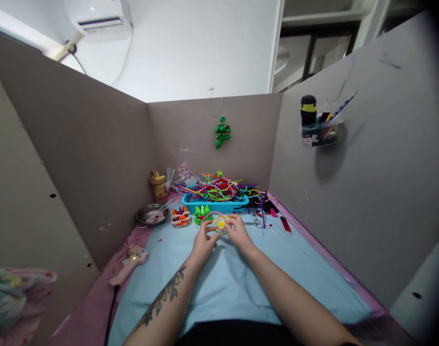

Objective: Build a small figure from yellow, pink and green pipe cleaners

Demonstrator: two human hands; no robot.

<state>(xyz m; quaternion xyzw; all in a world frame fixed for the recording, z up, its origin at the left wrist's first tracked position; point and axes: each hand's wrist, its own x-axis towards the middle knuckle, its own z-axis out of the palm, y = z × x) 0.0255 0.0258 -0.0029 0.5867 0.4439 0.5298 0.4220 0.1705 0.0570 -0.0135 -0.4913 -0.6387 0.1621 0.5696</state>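
Note:
A yellow pipe cleaner piece (221,224) with a coiled middle and a looser outer loop is held between my two hands, above the light blue table cover. A pink pipe cleaner (216,212) arches over its top from one hand to the other. My left hand (204,243) pinches the left side with thumb and fingers. On the right side, my right hand (238,233) has its fingertips closed against the yellow coil. Just behind my left hand sits a green pipe cleaner figure (202,215), with an orange and white one (181,217) to its left.
A blue tray (214,207) heaped with colourful pipe cleaners stands behind my hands. Scissors (257,223) and a red-handled tool (285,224) lie right. A metal bowl (152,215) and a pink glue gun (131,266) with its cord are left. Grey partitions (212,158) enclose the table.

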